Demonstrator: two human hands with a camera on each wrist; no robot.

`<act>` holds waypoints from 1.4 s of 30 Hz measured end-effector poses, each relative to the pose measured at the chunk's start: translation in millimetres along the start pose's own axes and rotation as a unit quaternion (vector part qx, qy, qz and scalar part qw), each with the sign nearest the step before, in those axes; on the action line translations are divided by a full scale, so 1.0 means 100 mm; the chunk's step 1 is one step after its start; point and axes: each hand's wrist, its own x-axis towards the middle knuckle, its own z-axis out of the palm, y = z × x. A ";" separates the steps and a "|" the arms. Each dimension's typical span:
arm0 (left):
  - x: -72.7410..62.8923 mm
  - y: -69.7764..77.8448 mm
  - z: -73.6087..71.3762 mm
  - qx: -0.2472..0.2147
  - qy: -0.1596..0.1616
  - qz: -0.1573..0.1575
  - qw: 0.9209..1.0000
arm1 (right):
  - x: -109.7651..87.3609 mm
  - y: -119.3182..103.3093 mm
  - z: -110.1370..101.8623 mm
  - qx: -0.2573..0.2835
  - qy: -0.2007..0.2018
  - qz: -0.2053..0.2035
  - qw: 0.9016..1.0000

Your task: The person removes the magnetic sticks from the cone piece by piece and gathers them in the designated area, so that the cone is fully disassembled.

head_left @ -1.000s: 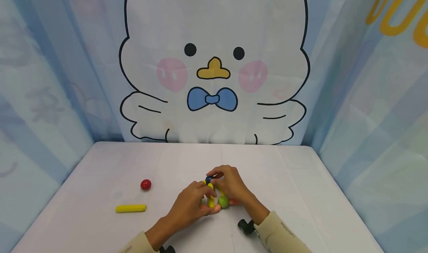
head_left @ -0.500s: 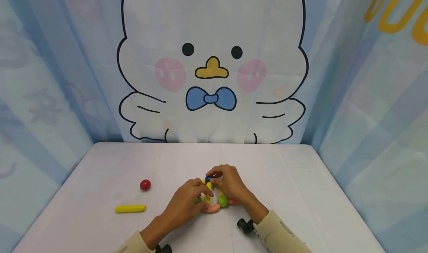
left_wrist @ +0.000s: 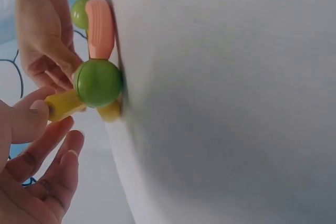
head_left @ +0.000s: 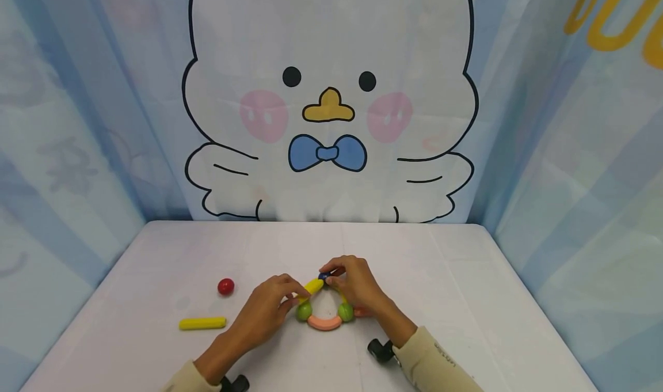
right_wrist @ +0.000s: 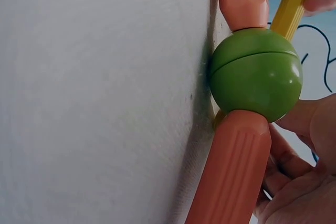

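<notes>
On the table a ring of toy building sticks and balls lies between the hands. My left hand [head_left: 266, 311] pinches a yellow stick [head_left: 313, 286] between thumb and forefinger, its other fingers loose. That stick runs from the left green ball [head_left: 304, 311] toward a dark blue ball [head_left: 323, 276] at the far side. My right hand [head_left: 357, 280] grips the blue ball with thumb and fingers. A curved salmon stick [head_left: 324, 323] joins the left green ball to the right green ball [head_left: 345, 311]. From the right one an orange stick [head_left: 361, 312] points outward, partly hidden behind the right wrist.
A red ball [head_left: 225, 286] and a loose yellow stick [head_left: 202, 323] lie on the white table [head_left: 155, 265] at the left. Black wrist cameras [head_left: 381, 350] hang below the sleeves. A printed curtain [head_left: 331, 190] stands behind the table.
My left hand has moved left with the yellow stick, which swung from inside the ring to its left side. The left green ball has come into full view. My right hand stays at the blue ball.
</notes>
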 end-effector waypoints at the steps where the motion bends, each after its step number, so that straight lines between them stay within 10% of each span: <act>1: 0.00 -0.01 0.00 0.001 -0.001 -0.005 1.000 | 0.00 0.00 0.00 0.000 0.001 0.002 1.000; 29: 0.10 -0.11 0.13 0.018 0.026 -0.090 0.995 | -0.01 0.00 0.01 0.001 -0.003 0.009 1.000; 42: -0.08 -0.18 0.00 0.022 0.038 -0.134 0.990 | -0.01 -0.01 0.01 -0.004 -0.003 0.014 1.000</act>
